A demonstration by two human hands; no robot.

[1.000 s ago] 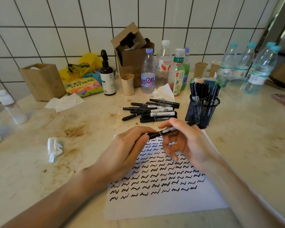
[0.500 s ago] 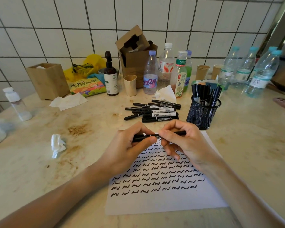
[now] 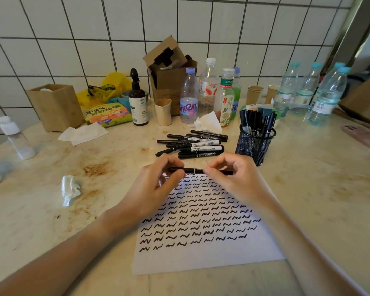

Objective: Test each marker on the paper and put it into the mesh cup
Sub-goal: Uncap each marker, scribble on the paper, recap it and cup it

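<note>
Above the far edge of the paper [image 3: 203, 248], a black marker [image 3: 195, 170] lay level, held at both ends over the topmost scribbles. The left hand [image 3: 156, 186] pinched its left end between thumb and curled fingers; the right hand [image 3: 233, 178] gripped the right end the same way. At twelve o'clock from the marker, a loose heap of black markers [image 3: 194, 144] lay on the stained countertop [image 3: 320, 189]. At two o'clock stood the black mesh cup [image 3: 254, 146], with several markers upright inside it. Rows of black zigzag marks covered most of the sheet, with its near strip blank. At nine o'clock lay a crumpled tissue [image 3: 69, 190]. Along the tiled wall, from eleven to two o'clock, stood a brown pump bottle [image 3: 138, 103], an open cardboard box [image 3: 169, 77] and plastic bottles [image 3: 209, 92].
</note>
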